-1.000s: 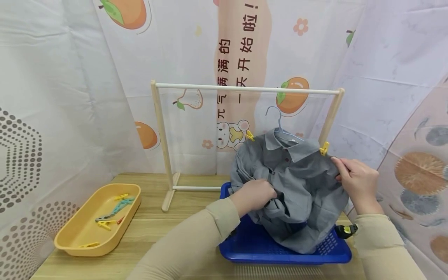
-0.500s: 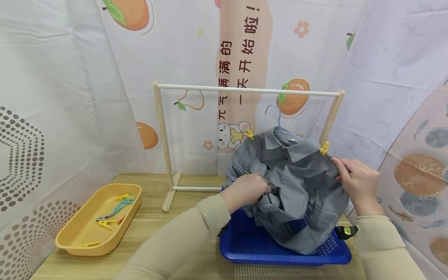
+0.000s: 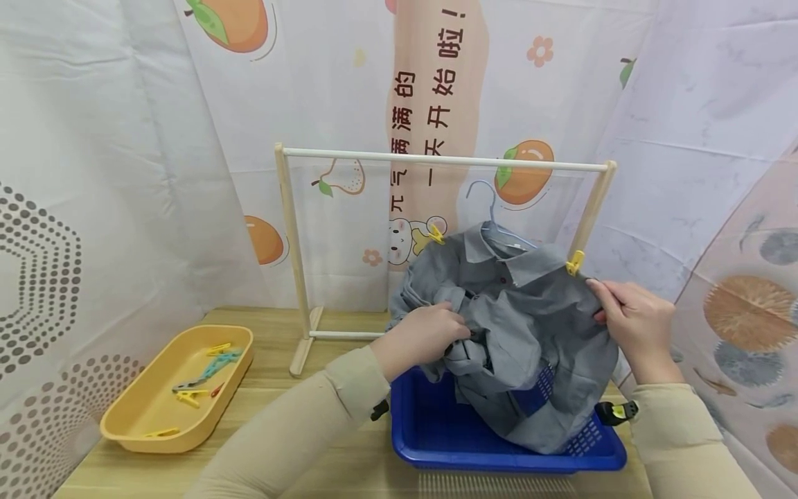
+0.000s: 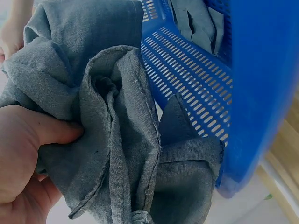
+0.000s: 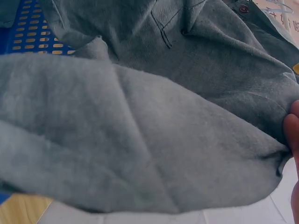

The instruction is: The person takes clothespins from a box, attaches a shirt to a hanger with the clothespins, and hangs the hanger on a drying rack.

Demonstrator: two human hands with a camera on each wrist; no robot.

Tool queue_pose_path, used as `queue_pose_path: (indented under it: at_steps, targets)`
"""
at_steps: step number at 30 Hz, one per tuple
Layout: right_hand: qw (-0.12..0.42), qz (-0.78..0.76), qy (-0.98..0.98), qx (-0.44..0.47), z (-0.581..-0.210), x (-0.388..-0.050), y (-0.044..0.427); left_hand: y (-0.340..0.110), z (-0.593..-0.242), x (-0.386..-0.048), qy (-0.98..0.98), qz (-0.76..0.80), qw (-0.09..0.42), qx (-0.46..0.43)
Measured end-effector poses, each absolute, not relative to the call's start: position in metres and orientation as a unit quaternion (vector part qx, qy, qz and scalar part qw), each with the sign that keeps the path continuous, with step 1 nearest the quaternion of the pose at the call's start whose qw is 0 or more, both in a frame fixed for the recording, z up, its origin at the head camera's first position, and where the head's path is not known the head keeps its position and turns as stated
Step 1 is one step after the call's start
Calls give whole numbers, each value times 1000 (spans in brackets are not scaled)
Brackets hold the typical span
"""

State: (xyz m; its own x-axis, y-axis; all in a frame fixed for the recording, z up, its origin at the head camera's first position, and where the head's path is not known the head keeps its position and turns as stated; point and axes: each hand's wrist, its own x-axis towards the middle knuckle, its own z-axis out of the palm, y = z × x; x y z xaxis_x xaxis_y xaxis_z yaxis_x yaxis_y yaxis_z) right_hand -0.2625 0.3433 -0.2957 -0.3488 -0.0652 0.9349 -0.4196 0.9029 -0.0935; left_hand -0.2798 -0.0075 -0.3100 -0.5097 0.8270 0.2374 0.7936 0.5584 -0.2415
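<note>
A grey shirt [image 3: 517, 333] hangs bunched on a light blue hanger [image 3: 492, 208], with one yellow clip [image 3: 436, 234] at its left shoulder and another yellow clip [image 3: 575, 263] at its right. My left hand [image 3: 427, 334] grips folds of the front; in the left wrist view that hand [image 4: 28, 158] has its thumb pressed on the cloth [image 4: 112, 130]. Beside the right clip, my right hand [image 3: 636, 322] pinches the shoulder between thumb and fingers. Only fingertips [image 5: 292, 130] show at the edge of the right wrist view, against the cloth [image 5: 140, 135].
Under the shirt is a blue basket [image 3: 499, 461], a black object [image 3: 617, 413] at its right side. Behind stands a rack with a white bar [image 3: 386, 157] and wooden posts [image 3: 291, 242]. A yellow tray [image 3: 149, 443] at the left holds several small clips [image 3: 221, 362].
My left hand has moved left with the cloth it grips, spreading the shirt's left side. The hanger and left clip have shifted slightly left and up. My right hand has stayed nearly still.
</note>
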Motion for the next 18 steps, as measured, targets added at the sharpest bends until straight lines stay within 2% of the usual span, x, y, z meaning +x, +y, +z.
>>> queue_pose_path:
  at_steps: [18]
  targets:
    - [534, 247, -791, 167, -292, -263, 332, -53, -300, -274, -858, 35, 214, -466]
